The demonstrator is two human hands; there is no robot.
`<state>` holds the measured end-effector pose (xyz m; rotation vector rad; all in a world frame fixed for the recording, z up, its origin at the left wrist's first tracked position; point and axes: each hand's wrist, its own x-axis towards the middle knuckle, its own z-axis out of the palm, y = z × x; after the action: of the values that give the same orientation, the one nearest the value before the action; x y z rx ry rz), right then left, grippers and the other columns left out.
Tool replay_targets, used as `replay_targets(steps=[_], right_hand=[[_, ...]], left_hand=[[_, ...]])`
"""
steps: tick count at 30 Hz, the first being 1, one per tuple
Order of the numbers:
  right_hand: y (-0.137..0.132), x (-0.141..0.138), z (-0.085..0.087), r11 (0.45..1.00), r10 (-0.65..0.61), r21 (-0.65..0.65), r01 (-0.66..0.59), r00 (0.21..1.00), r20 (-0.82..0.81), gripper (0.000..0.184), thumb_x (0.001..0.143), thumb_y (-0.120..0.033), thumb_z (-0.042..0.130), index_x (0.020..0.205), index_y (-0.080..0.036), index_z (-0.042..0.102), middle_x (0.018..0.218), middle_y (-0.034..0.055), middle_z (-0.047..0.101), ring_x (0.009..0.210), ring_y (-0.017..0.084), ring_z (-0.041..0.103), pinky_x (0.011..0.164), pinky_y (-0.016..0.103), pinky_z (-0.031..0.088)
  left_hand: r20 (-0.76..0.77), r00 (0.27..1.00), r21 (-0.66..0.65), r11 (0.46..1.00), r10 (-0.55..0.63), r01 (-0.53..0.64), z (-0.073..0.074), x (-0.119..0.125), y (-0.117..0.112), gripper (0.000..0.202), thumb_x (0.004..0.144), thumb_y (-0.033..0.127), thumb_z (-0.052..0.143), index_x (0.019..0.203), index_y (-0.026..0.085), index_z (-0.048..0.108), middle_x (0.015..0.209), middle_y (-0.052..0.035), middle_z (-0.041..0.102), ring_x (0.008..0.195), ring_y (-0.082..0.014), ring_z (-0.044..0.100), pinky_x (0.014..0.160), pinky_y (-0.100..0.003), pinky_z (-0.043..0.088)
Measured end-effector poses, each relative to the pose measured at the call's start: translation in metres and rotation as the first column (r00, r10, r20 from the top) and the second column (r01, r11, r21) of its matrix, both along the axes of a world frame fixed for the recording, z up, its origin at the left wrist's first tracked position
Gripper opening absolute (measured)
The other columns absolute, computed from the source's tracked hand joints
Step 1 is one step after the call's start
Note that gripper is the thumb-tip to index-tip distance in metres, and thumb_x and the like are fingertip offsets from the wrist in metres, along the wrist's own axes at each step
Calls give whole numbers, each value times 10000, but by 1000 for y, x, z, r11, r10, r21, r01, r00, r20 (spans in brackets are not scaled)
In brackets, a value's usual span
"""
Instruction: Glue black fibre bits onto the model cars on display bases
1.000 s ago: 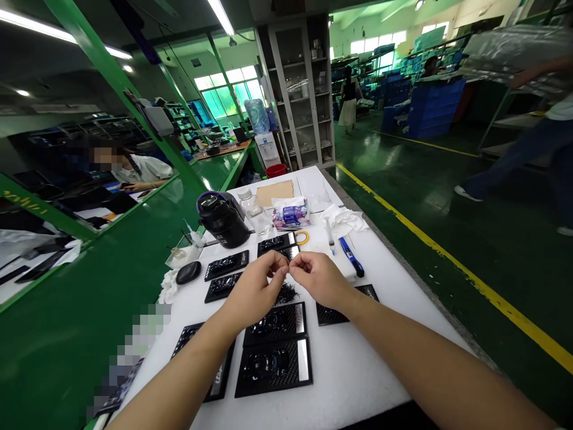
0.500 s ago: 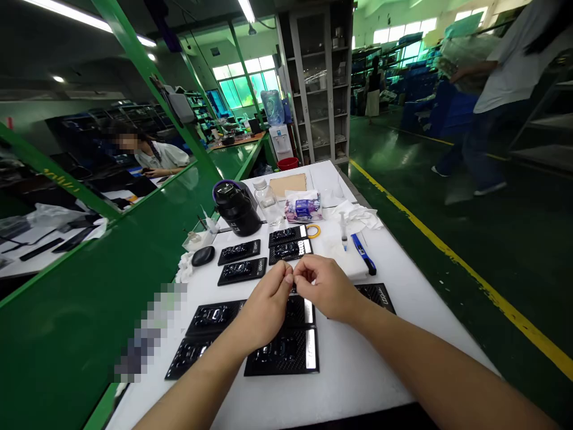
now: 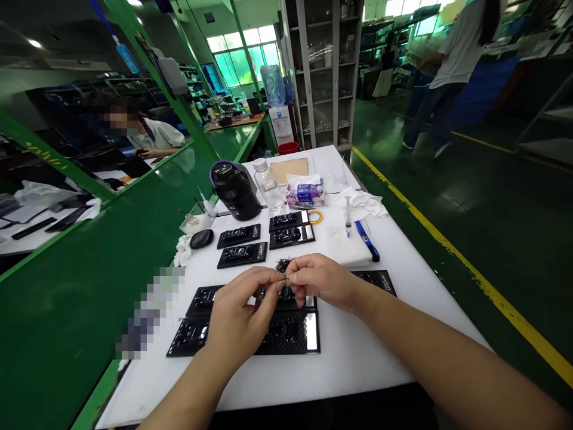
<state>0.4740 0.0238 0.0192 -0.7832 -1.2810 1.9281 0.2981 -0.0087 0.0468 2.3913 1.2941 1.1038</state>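
Observation:
Over the black panels, my left hand (image 3: 242, 313) and my right hand (image 3: 321, 280) meet fingertip to fingertip. Both are closed in a pinch around something tiny, a thin yellowish speck too small to name. Just beyond the fingertips shows a dark, bristly tuft (image 3: 283, 264); whether it is held or lies on the table I cannot tell. Beneath the hands are glossy black carbon-patterned panels with raised shapes, among them a front panel (image 3: 290, 334) with a white strip and a left panel (image 3: 185, 335). Another panel (image 3: 376, 279) is partly hidden behind my right forearm.
Farther back lie more black panels (image 3: 242, 254), a yellow tape ring (image 3: 316, 217), a syringe (image 3: 348, 218) and a blue cutter knife (image 3: 367, 242). A black flask (image 3: 235, 191), clear bottle (image 3: 267, 185) and tissue pack (image 3: 305, 192) stand behind. A person (image 3: 452, 71) walks at right.
My left hand has turned and its fingers have opened out from a tight curl, still pinching. The dark tuft has come into sight. The view has tilted down slightly, and the walking person is farther off.

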Motion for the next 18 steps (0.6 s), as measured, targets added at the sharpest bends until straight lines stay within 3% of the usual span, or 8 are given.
replay_targets(steps=[4, 6, 7, 9, 10, 12, 15, 18], right_hand=[[-3, 2, 7, 1000, -12, 18, 11, 998, 60, 182, 773, -306, 588, 813, -129, 574, 749, 10, 549, 647, 94, 516, 661, 270, 492], [-15, 5, 12, 981, -111, 180, 70, 968, 227, 166, 825, -295, 592, 889, -142, 607, 815, 21, 585, 726, 111, 537, 714, 278, 478], [-24, 8, 14, 945, -184, 320, 70, 921, 342, 153, 848, -279, 588, 931, -154, 618, 858, 28, 604, 781, 126, 548, 749, 290, 473], [-46, 14, 11, 803, -333, 591, -77, 765, 552, 129, 873, -226, 562, 969, -163, 622, 941, 52, 630, 890, 170, 560, 833, 346, 473], [-58, 16, 7, 729, -393, 667, -158, 701, 595, 143, 875, -209, 561, 994, -158, 622, 993, 70, 630, 957, 199, 558, 884, 383, 473], [-77, 20, -6, 634, -465, 726, -266, 618, 634, 160, 868, -191, 575, 1014, -150, 622, 1042, 91, 620, 1010, 234, 549, 919, 429, 480], [-92, 19, -26, 578, -565, 782, -235, 576, 591, 225, 883, -216, 592, 1099, -156, 610, 1097, 95, 604, 1041, 235, 539, 936, 431, 498], [-95, 14, -37, 578, -612, 802, -151, 569, 549, 357, 863, -277, 656, 1188, -157, 571, 1146, 92, 580, 1077, 223, 518, 966, 410, 498]], left_hand=[[-12, 1000, 46, 999, 18, -17, -1, -4, 2, 114, 918, 155, 568, 848, 216, 634, 806, 22, 691, 704, -111, 625, 635, -236, 479], [4, 996, 83, 993, 86, -86, -4, -13, -3, 87, 916, 168, 589, 869, 226, 633, 844, 30, 697, 741, -106, 636, 666, -228, 488], [15, 991, 88, 987, 135, -135, -7, -19, -8, 76, 916, 175, 600, 887, 234, 639, 872, 32, 701, 769, -107, 644, 692, -228, 495], [40, 976, 77, 973, 213, -216, -16, -35, -21, 78, 913, 181, 616, 927, 250, 650, 923, 30, 705, 831, -113, 656, 749, -235, 511], [53, 971, 64, 970, 232, -235, -22, -44, -30, 93, 911, 170, 618, 941, 252, 651, 938, 26, 703, 852, -117, 657, 766, -242, 516], [77, 971, 44, 972, 228, -232, -36, -62, -46, 138, 901, 119, 612, 955, 241, 643, 951, 7, 693, 886, -130, 652, 787, -269, 521], [66, 975, 121, 968, 214, -220, -56, -78, -63, 205, 856, 27, 621, 956, 206, 631, 937, -27, 683, 891, -158, 632, 802, -335, 508], [65, 970, 222, 944, 234, -242, -65, -75, -68, 250, 810, -15, 651, 961, 184, 634, 925, -46, 684, 892, -182, 617, 810, -382, 485]])
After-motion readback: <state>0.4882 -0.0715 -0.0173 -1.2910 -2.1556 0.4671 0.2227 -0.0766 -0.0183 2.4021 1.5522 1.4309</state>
